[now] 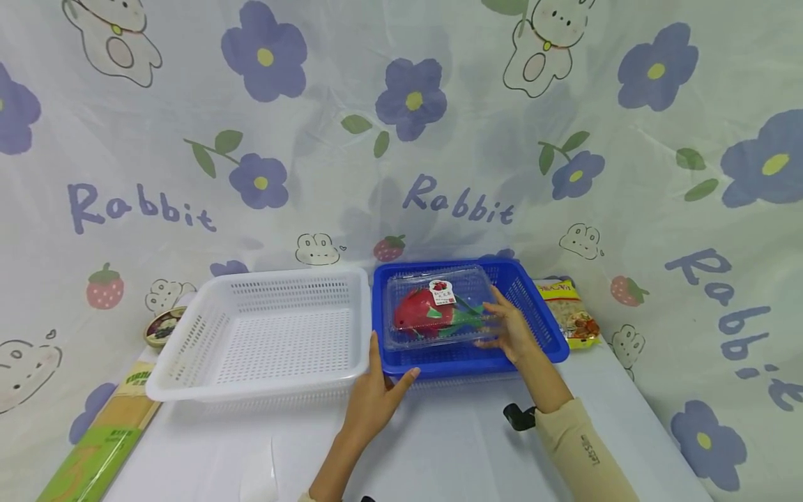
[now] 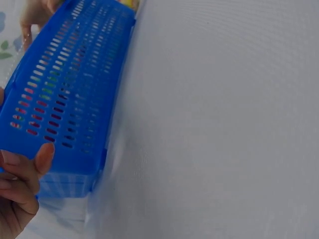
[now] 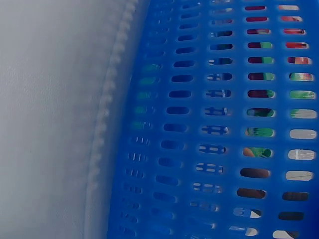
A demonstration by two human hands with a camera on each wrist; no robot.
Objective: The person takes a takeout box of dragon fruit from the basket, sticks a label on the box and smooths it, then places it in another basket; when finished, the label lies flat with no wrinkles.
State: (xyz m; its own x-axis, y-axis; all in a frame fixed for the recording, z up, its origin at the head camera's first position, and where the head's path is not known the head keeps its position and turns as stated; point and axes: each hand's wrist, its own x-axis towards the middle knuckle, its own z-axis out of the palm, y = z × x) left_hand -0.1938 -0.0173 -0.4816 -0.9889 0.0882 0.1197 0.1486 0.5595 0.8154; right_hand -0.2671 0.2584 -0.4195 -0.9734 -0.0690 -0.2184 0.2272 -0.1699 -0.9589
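A blue basket stands on the white table, and a clear plastic box overlaps its opening, tilted. Inside the box lies a red dragon fruit with green tips, under a white label on the lid. My right hand grips the box by its right end, fingers spread along the edge. At the basket's front left corner my left hand holds the wall, thumb on the front and fingers along the left side. Through the basket slots in the right wrist view, red and green patches of the fruit show.
A white basket stands close at the left of the blue one. Farther left are a round tin and a long yellow-green packet. A yellow food bag lies right of the blue basket. A patterned cloth hangs behind.
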